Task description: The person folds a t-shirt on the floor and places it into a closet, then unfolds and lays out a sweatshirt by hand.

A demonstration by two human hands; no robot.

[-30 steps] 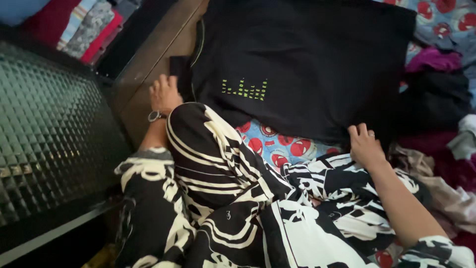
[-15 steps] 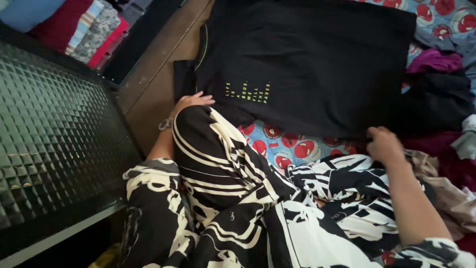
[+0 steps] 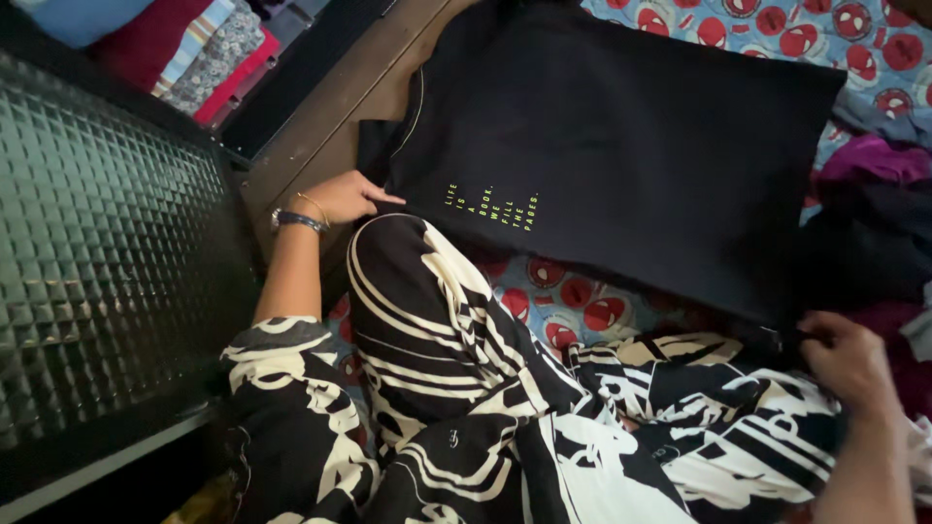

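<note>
Black cotton, a large flat T-shirt with small yellow-green lettering [image 3: 621,165], is lying spread over a blue bed sheet patterned with red round faces [image 3: 573,311]. The left hand [image 3: 342,197] is resting open-fingered at the shirt's near left edge, fingertips touching the fabric, a bracelet and watch on the wrist. The right hand [image 3: 847,357] is curling closed, pinching the shirt's lower right corner. A heap of purple and dark clothes [image 3: 874,194] is lying just beside the shirt's right edge.

A home bedroom: a cartoon-print bedsheet [image 3: 573,306], heaped clothes [image 3: 879,194] and shelved folded fabrics [image 3: 209,49].
</note>
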